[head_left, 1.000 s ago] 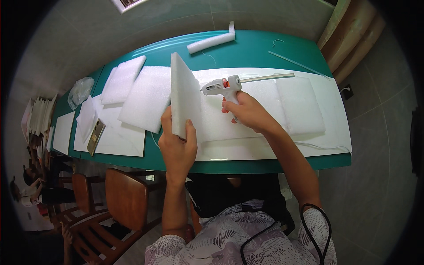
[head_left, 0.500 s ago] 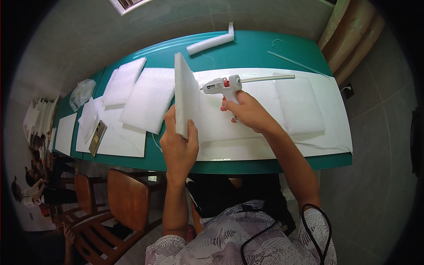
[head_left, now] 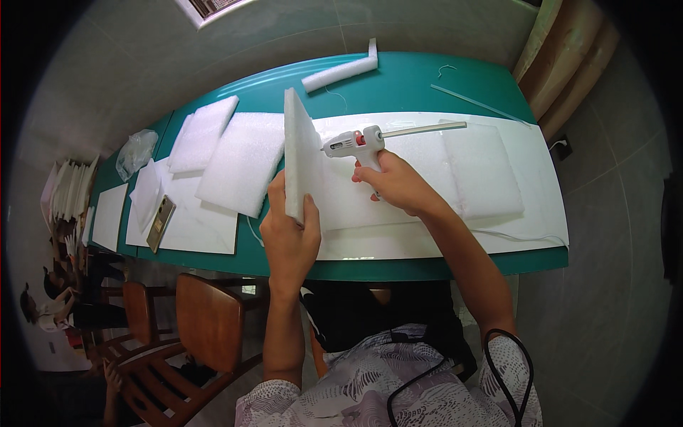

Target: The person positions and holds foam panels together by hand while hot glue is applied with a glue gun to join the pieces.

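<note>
My left hand [head_left: 290, 231] grips the lower end of a white foam panel [head_left: 302, 156], which it holds up on edge. Closed round the handle of a white glue gun [head_left: 353, 144] is my right hand [head_left: 398, 181]; a finger lies at the red trigger. The nozzle points left, at or very close to the panel's right face. A long glue stick [head_left: 427, 129] sticks out of the gun's back. Beneath them a flat white foam sheet [head_left: 420, 178] lies on a white board [head_left: 544, 206], with another foam piece [head_left: 484, 171] at its right end.
More foam sheets [head_left: 242, 164] and a phone [head_left: 161, 223] lie to the left, near a clear plastic bag [head_left: 136, 153]. At the back of the green table [head_left: 405, 75] are a foam strip [head_left: 338, 75] and a loose glue stick [head_left: 477, 103]. Wooden chairs [head_left: 210, 320] and people stand at lower left.
My right hand has shifted the glue gun slightly left and down, bringing its nozzle nearer the upright panel's face. The panel has hardly moved.
</note>
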The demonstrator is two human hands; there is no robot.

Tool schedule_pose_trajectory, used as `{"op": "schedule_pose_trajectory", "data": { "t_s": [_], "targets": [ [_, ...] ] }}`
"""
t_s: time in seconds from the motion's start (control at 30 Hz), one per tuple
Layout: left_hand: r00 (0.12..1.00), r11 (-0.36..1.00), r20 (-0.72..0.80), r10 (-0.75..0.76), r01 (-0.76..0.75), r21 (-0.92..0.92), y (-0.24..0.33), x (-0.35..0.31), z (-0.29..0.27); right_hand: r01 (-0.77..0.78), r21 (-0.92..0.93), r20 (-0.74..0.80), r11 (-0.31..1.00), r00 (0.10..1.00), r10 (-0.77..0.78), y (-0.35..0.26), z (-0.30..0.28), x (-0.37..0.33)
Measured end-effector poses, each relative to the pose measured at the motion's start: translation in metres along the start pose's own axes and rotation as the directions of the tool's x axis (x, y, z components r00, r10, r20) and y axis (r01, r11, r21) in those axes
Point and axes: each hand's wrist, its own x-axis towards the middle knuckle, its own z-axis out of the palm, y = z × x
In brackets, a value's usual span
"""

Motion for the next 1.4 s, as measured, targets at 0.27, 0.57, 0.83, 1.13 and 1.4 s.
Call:
{"op": "schedule_pose_trajectory", "data": {
  "t_s": [0.27, 0.57, 0.83, 1.13, 1.4],
  "targets": [
    [1.0, 1.0, -0.002, -0.015, 0.015, -0.004, 0.001, 0.0, 0.001, 0.018, 0.004, -0.045, 1.0, 0.999, -0.018, -0.001, 0.002, -0.004],
    [0.999, 0.999, -0.001, -0.043, 0.043, -0.009, 0.002, -0.001, 0.0, 0.029, 0.063, -0.064, 0.998, 0.998, -0.025, -0.006, 0.0, -0.01],
    [1.0, 1.0, -0.003, -0.019, 0.019, -0.009, 0.003, -0.001, 0.001, 0.069, 0.09, -0.064, 0.994, 0.996, -0.063, -0.004, -0.003, -0.012],
    [0.997, 0.998, -0.063, 0.048, -0.046, 0.033, -0.011, -0.001, -0.005, 0.133, 0.161, -0.091, 0.978, 0.989, -0.119, -0.015, 0.0, -0.019],
    [0.999, 1.0, -0.044, 0.014, -0.014, -0.013, -0.008, -0.005, 0.001, 0.101, 0.198, -0.158, 0.975, 0.985, -0.07, 0.002, -0.006, -0.042]
  ]
}}
